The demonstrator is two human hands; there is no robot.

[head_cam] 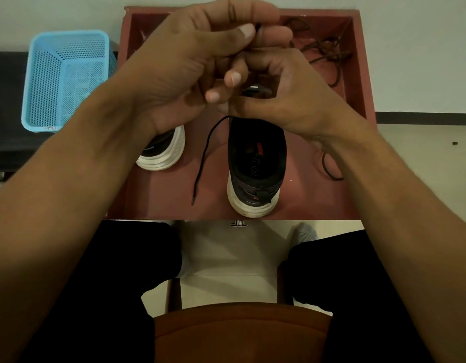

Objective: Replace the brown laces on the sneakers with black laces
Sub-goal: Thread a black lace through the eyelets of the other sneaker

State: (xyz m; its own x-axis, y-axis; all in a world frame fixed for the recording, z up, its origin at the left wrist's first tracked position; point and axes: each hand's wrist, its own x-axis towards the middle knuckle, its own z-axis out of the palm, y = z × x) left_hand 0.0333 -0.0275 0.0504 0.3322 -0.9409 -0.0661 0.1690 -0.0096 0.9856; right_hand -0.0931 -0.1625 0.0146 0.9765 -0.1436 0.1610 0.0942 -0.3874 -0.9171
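Pale blue perforated plastic basket (67, 79) beside tabletop, out of play. Left black white-soled sneaker (162, 150) parked on maroon rimmed tabletop (161, 195), likely awaiting turn. Left hand (190, 64) raised, thumb and fingers pinching thin black lace (203, 158), apparently drawing it through; free end trails between sneakers. Right black white-soled sneaker (255, 163) heel toward person. Right hand (287, 100) curled on its upper, seemingly steadying. Removed brown laces (328, 53) heaped far right corner.

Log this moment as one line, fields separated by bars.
step: threading black lace | left hand: pinches lace | right hand: holds sneaker | brown laces: loose in tray
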